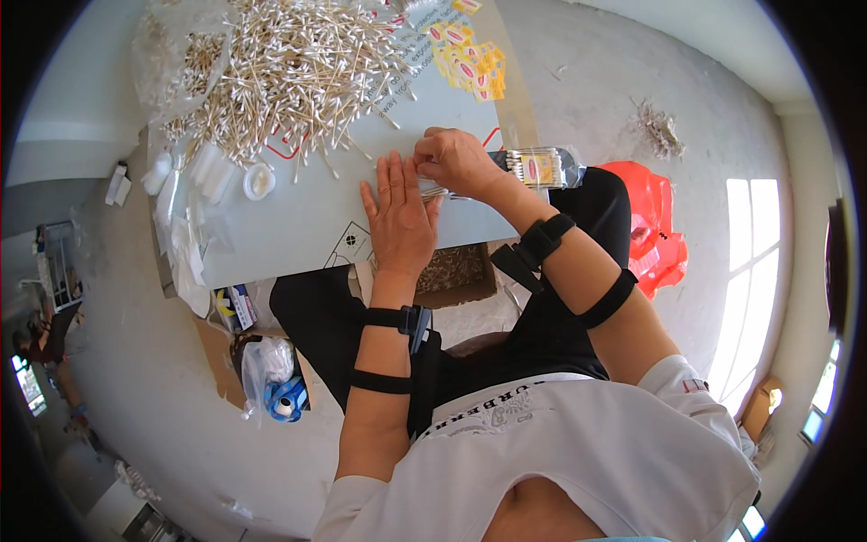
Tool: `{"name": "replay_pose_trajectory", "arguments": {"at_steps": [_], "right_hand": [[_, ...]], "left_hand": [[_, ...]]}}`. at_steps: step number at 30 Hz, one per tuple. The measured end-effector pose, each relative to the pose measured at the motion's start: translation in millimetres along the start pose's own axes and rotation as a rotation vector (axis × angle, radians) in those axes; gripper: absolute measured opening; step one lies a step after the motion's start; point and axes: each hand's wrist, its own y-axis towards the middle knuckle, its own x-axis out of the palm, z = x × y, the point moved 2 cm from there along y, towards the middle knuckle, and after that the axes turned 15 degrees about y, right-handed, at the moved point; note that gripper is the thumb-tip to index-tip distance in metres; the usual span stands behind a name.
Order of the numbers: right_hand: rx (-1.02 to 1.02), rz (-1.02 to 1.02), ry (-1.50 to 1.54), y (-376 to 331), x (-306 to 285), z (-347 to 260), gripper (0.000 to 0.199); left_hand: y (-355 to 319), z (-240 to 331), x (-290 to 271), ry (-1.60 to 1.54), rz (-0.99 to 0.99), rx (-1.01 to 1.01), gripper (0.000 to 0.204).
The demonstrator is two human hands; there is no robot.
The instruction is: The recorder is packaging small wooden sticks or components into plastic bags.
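Observation:
My left hand point(397, 217) lies flat on the grey-blue tabletop point(316, 230), its fingers stretched forward. Close beside its fingertips, my right hand point(456, 163) is closed with fingers curled together; what they hold, if anything, is hidden. A few thin pale sticks, apparently cotton swabs point(435, 192), show between the left thumb and the right hand. Right of my right wrist, a clear bag of cotton swabs with a yellow label point(539, 168) rests at the table's edge. Ahead of both hands spreads a large heap of loose cotton swabs point(293, 77).
Yellow printed labels point(470, 65) lie at the far right of the table. A small round white tub point(259, 182) stands left of my hands. Below the table edge is a cardboard box point(458, 275). A red plastic bag point(655, 226) lies on the floor to the right.

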Motion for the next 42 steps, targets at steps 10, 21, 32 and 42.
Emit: {"name": "replay_pose_trajectory", "arguments": {"at_steps": [10, 21, 32, 42], "right_hand": [[0.062, 0.298, -0.192, 56.4, 10.8, -10.0, 0.02], [0.259, 0.125, -0.194, 44.9, -17.3, -8.0, 0.011], [-0.154, 0.219, -0.236, 65.5, 18.5, -14.4, 0.008], [0.077, 0.4, -0.166, 13.7, -6.2, -8.4, 0.013]], "left_hand": [[3.1, 2.8, -0.3, -0.005, -0.026, -0.005, 0.064], [1.5, 0.0, -1.1, -0.013, -0.02, -0.018, 0.063], [0.8, 1.4, 1.6, 0.009, -0.055, -0.016, 0.064], [2.5, 2.5, -1.3, -0.034, -0.004, -0.022, 0.061]]}}
